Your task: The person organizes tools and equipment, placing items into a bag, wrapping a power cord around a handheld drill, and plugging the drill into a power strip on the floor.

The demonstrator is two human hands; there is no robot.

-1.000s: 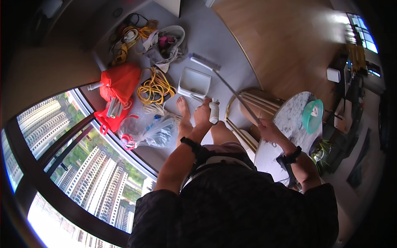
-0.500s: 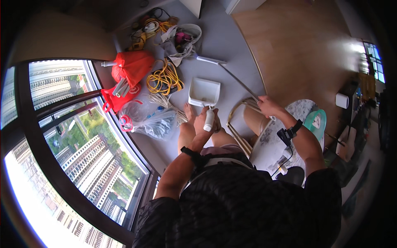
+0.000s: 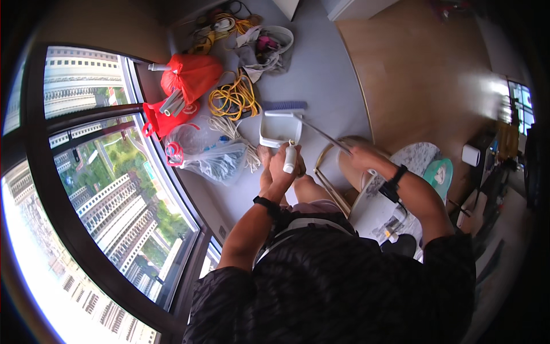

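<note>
My left hand [image 3: 278, 163] grips the dustpan [image 3: 274, 139], my right hand [image 3: 363, 157] the broom [image 3: 284, 106]. Ahead of both, I'd fear careless strokes tipping the dustpan.

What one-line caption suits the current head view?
Right hand holding a broom, bristles near the far edge of a white dustpan; left hand gripping a white handle.

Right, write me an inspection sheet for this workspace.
Surface: grey floor, bordered by wood-toned flooring.
Things in use: broom, its head overlapping the dustpan in this view; contact unclear.
Clutter: red bags, clear plastic bag, grey cloth bag.
Grips: left grip closed around the dustpan's handle; right grip closed around the broom's pole.
Cables: yellow cord in loose loops; pale strands nearby.
Surroundings: window at left, marbled table at right.
</note>
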